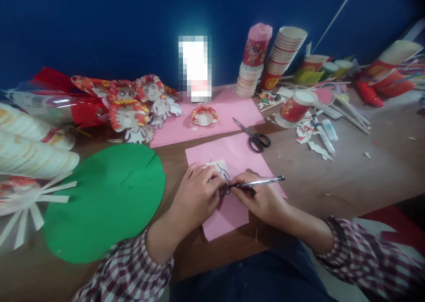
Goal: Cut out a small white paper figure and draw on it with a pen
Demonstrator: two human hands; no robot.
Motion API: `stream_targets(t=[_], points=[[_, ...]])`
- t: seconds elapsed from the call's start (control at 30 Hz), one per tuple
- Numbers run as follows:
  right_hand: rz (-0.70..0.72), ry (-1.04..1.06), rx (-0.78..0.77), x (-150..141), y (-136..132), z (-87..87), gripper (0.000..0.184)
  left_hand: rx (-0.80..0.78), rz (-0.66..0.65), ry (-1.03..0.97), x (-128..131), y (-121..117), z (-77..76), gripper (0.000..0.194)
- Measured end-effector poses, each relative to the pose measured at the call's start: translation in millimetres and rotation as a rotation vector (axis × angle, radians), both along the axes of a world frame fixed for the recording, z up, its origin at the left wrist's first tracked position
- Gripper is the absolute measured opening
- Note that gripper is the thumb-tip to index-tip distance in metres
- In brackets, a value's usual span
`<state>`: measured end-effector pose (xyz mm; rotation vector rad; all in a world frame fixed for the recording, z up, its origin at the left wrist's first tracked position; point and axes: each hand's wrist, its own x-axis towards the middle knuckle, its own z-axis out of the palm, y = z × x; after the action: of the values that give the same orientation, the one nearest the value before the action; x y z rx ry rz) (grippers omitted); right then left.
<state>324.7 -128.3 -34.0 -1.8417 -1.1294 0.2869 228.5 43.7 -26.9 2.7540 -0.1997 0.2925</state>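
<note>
My right hand [262, 200] grips a clear-barrelled pen [260, 181], its dark end pointing right. The pen's tip end is close to the fingers of my left hand [197, 191]. My left hand is bent over a small white paper piece [221, 164] with dark drawn lines, holding it, and hides much of it. Under both hands lies a sheet of pink paper [229, 218]. Black-handled scissors [257, 140] rest with their blades on the sheet behind, above my right hand.
On the left lies a green paper disc [109, 204], near stacked paper cups [29, 147]. Paper figures [129, 102] and a decorated ring [205, 116] are at the back. More stacked cups [285, 49], a single cup [297, 107], a glue bottle [330, 130] and paper scraps occupy the right.
</note>
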Motion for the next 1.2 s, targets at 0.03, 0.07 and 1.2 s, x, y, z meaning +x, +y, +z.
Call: stream_targets(t=[0.03,0.07,1.2], points=[[0.003,-0.003,-0.004,0,0,-0.5,0.007,0.001,0.0,0.005,0,0,0.1,0.023],[0.005,-0.004,-0.011,0,-1,-0.8,0.007,0.002,0.001,0.009,0,0,0.3,0.023],[-0.015,0.02,-0.024,-2,-1,4.9,0.007,-0.004,0.009,0.053,-2,-1,4.2,0.025]])
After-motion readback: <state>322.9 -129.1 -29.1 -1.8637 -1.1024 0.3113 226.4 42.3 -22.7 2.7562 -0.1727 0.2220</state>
